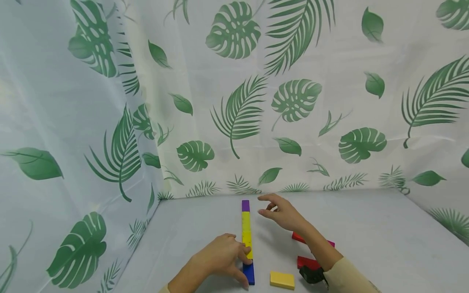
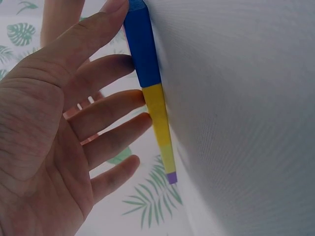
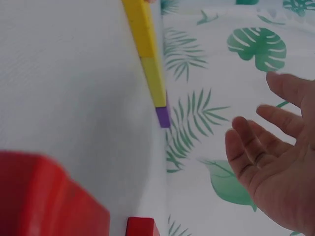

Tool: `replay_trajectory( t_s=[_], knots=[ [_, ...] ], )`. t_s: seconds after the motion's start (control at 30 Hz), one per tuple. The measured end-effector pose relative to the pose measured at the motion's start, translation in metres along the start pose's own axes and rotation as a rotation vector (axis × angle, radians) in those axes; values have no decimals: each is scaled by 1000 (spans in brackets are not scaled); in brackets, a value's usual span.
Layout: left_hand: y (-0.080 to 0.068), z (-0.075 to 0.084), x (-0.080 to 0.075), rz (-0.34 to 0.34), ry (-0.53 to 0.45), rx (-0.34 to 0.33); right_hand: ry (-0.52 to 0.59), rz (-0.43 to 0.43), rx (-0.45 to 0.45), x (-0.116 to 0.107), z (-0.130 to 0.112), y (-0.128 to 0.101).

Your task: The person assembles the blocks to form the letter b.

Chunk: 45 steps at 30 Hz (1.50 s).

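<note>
A straight row of blocks runs away from me across the white surface. Nearest is a blue block (image 1: 249,277), followed by yellow blocks (image 1: 246,221), with a purple block (image 1: 245,206) at the far end. My left hand (image 1: 221,256) reaches the row from its left side. In the left wrist view, the thumb is at the blue block's near end, and the other fingers extend along the blue and yellow sides. To the right of the purple end hovers my right hand (image 1: 286,213), fingers loosely bent, thumb apart and holding nothing.
A separate yellow block (image 1: 282,280) lies right of the row's near end. Red blocks (image 1: 305,262) and a magenta block (image 1: 331,243) lie partly hidden by the right forearm. Leaf-printed curtains (image 1: 242,175) enclose the surface at the back and sides.
</note>
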<state>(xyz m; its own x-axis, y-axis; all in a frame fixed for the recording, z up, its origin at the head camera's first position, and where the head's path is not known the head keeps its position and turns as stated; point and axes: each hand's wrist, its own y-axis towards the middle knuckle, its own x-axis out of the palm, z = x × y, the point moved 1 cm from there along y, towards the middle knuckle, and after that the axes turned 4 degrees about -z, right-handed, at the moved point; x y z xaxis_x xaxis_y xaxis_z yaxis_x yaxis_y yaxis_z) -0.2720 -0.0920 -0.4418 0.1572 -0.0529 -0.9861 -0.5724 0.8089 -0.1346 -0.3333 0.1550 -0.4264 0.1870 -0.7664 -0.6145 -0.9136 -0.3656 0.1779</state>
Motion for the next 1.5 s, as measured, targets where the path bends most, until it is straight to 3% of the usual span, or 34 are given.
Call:
replay_trajectory(
  t_s=[0.37,1.1,1.23,1.5],
  knots=[
    [0,0,2,4,12,2,-36,-132,-80,-7,0,-12],
    [1,0,2,1,7,-7,-42,-239,-160,-23,-4,-26],
    [2,-1,2,-6,-2,-15,-49,-320,-173,-23,-8,-29],
    [2,-1,4,-3,-8,-5,-21,-576,-161,-17,-12,-34]
  ],
)
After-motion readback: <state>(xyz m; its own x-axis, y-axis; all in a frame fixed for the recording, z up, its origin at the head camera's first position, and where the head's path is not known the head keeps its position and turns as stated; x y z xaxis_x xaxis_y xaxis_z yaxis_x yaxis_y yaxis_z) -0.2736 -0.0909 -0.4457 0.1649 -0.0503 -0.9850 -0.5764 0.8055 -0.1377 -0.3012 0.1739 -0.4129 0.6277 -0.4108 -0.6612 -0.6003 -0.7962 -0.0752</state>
